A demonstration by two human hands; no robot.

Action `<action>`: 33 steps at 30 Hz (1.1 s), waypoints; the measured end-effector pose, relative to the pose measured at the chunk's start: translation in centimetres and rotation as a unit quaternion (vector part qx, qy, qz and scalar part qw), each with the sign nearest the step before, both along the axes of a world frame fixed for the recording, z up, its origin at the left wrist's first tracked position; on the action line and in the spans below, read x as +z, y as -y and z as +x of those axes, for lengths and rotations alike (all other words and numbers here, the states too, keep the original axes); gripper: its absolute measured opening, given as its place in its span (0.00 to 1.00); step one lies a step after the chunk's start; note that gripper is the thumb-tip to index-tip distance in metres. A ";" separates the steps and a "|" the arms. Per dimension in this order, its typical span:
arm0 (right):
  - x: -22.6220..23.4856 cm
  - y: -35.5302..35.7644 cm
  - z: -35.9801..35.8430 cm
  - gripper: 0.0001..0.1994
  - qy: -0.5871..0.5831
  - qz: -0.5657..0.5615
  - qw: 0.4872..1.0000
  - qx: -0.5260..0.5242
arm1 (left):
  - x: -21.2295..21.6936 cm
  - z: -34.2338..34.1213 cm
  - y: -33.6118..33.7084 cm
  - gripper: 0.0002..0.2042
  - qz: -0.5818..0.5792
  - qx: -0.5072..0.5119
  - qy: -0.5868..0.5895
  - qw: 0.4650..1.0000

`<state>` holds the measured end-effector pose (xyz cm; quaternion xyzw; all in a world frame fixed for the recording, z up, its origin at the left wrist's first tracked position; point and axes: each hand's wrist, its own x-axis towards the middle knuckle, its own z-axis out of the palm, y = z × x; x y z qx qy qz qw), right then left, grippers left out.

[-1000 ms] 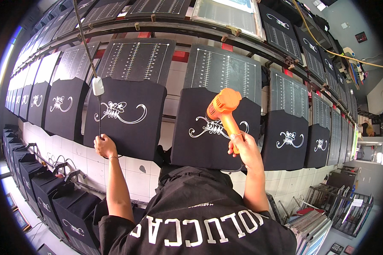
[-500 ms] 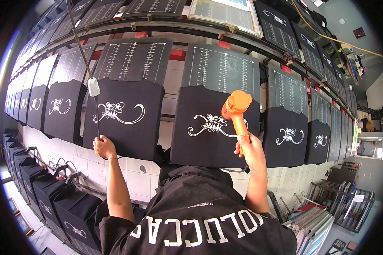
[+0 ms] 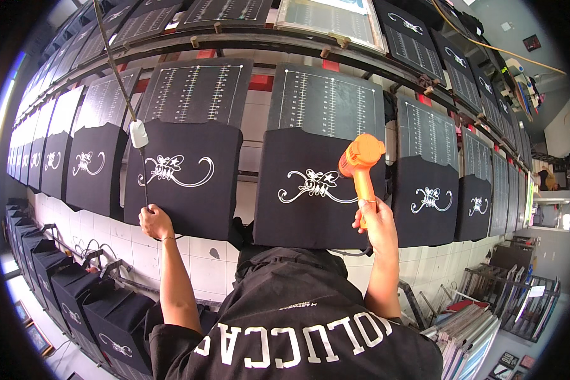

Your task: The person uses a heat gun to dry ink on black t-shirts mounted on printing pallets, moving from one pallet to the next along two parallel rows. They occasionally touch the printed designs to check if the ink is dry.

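Head view: you face a row of black printed panels.
Right hand (image 3: pixel 375 223): grips the orange heat gun (image 3: pixel 361 163), now raised and swung right over the middle panel (image 3: pixel 310 215).
Left hand (image 3: pixel 154 221): closed on the cord (image 3: pixel 139 166), unchanged.
Meaning: likely drying that print (image 3: pixel 313 185).

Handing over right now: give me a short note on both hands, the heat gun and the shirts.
Right hand: shut on the orange heat gun, nozzle over the white print on the black shirt right of centre.
Left hand: at the lower edge of the neighbouring black shirt, shut on a dark cord hanging from above with a white plug.
Done: every shirt in view on the row of boards carries a white print.
Left: whether any print is dry cannot be told; the shirts further right lie beyond the gun.
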<state>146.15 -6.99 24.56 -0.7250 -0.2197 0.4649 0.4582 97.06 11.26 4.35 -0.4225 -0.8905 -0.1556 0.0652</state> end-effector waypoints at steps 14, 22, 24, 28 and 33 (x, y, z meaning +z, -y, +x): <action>1.3 1.8 -0.8 0.14 -0.017 -0.041 0.999 0.018 | -0.2 -0.2 0.2 0.15 -0.004 -0.005 0.004 1.000; 1.1 0.5 -3.0 0.14 -0.088 -0.009 0.996 0.034 | -0.3 -0.5 0.5 0.14 0.013 -0.029 -0.003 0.999; 0.8 -0.8 -3.7 0.14 -0.089 -0.003 0.995 0.046 | -0.2 -0.4 0.4 0.14 0.002 -0.039 -0.012 0.999; 0.6 -2.7 -5.4 0.15 -0.084 0.000 0.995 0.059 | -0.1 -0.7 0.8 0.14 -0.006 -0.069 -0.020 0.997; 0.9 -3.8 -6.7 0.16 -0.097 0.004 0.992 0.086 | 0.5 -0.6 0.6 0.14 -0.007 -0.106 -0.007 0.994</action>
